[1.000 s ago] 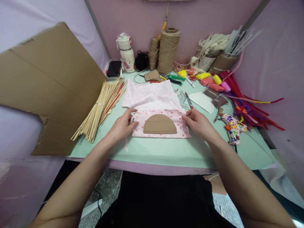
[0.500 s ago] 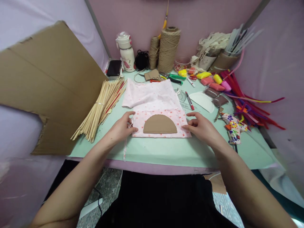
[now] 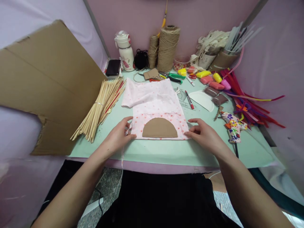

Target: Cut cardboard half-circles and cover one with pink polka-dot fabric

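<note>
A pale pink cloth with small red prints (image 3: 152, 95) lies on the table, its near part folded over so the brighter side shows. On that fold rests a half-round piece of brown cardboard (image 3: 160, 128), straight edge toward me, close to the cloth's near edge. My left hand (image 3: 120, 133) pinches the cloth's left edge near the front corner, and a thin strip of the cloth hangs below it. At the opposite corner, my right hand (image 3: 201, 133) grips the right edge, thumb on top. Neither hand touches the cardboard.
To the left, a bundle of wooden sticks (image 3: 97, 107) lies before a large cardboard sheet (image 3: 59, 85). Twine spools (image 3: 168, 49) and a white bottle (image 3: 125, 52) stand behind. At right are a marker (image 3: 189, 99), a white half-round piece (image 3: 203, 100) and a flowered glue gun (image 3: 234, 126).
Both hands have drawn slightly toward me, and the folded part of the cloth has come with them. The half-round cardboard now sits nearer the front edge.
</note>
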`<act>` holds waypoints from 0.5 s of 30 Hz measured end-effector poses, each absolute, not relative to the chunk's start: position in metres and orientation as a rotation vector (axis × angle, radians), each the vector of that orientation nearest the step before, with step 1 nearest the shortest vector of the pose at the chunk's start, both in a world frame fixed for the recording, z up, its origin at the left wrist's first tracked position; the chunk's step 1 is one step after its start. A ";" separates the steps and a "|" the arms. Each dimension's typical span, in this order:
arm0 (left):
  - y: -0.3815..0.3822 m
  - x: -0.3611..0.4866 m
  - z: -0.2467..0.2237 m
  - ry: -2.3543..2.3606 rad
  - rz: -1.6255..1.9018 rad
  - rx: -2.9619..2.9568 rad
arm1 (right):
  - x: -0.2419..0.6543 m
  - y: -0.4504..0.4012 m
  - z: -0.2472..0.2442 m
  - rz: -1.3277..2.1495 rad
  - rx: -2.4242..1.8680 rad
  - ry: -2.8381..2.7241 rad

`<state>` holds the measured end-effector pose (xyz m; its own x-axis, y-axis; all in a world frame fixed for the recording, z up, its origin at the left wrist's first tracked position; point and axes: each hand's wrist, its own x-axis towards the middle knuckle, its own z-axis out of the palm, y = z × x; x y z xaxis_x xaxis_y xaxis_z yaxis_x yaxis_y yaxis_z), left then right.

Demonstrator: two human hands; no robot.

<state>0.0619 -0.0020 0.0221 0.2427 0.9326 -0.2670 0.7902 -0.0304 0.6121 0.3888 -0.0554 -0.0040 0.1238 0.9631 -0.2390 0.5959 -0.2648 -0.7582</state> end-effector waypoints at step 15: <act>-0.072 0.098 -0.013 1.276 0.655 2.604 | 0.346 -0.049 0.001 0.485 -1.466 -2.167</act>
<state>0.0984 -0.0724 -0.0125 0.5379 0.7834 0.3112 0.7095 -0.6202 0.3347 0.3459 -0.0494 0.0014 -0.3137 0.9309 0.1870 0.7623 0.3643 -0.5350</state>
